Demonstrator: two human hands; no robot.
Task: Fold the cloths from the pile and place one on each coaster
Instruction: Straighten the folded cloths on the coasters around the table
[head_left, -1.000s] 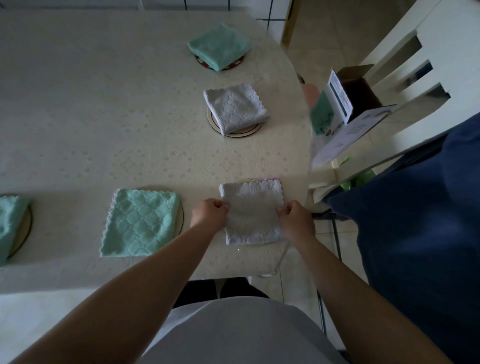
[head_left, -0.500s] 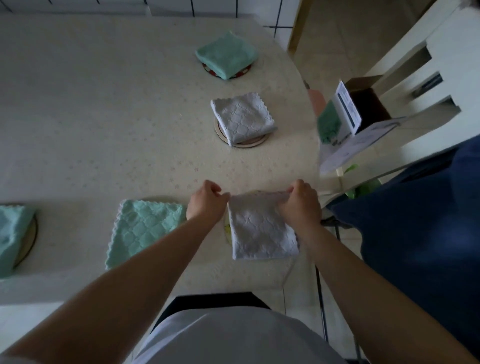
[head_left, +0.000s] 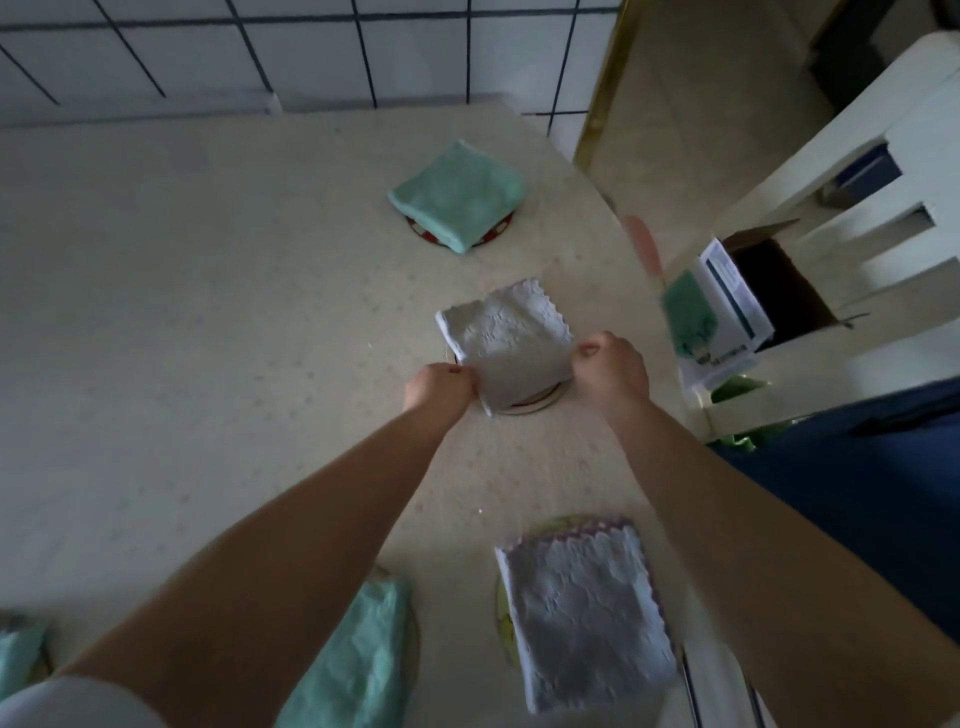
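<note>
Five folded cloths on the table (head_left: 182, 364): I count three green, two grey.

My left hand (head_left: 439, 391) and right hand (head_left: 613, 371) pinch the far grey cloth (head_left: 506, 340) on its coaster (head_left: 537, 404), mid-table.

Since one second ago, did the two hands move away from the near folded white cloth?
Yes. Both hands, left and right, went farther up the table, from the near white cloth to the middle white cloth.

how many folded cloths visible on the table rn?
5. Green cloth at the far end; white cloth mid-table, gripped by both hands; white cloth at the near edge; green cloth left of it; green cloth at the far left, partly cut off.
</note>
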